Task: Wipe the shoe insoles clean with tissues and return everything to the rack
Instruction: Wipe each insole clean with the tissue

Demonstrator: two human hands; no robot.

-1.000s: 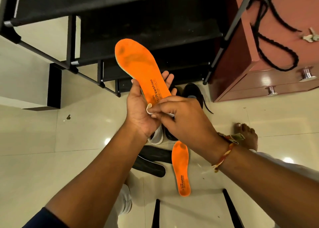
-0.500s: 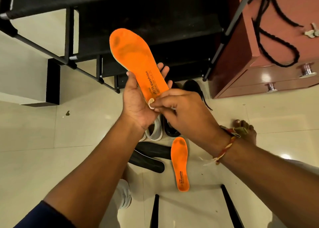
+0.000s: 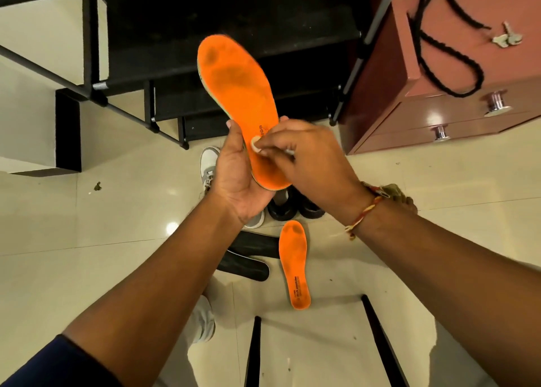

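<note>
My left hand (image 3: 238,171) grips the heel end of an orange insole (image 3: 234,85), holding it up with its toe pointing away over the black shoe rack (image 3: 222,14). My right hand (image 3: 301,155) pinches a small white tissue (image 3: 256,146) and presses it on the insole's heel half. A second orange insole (image 3: 294,265) lies on the floor below, beside two black insoles (image 3: 248,255). A grey-white sneaker (image 3: 208,167) and black shoes (image 3: 292,208) stand on the tiles under my hands.
A reddish-brown drawer cabinet (image 3: 439,108) stands at the right with a black cord (image 3: 445,49) and keys (image 3: 506,38) on top. Black chair legs (image 3: 380,342) show at the bottom. A bit of debris (image 3: 97,186) lies on the cream tiles.
The tissue in my right hand has slid toward the heel, covering more of the printed lettering. The held insole sits a little more upright in view.
</note>
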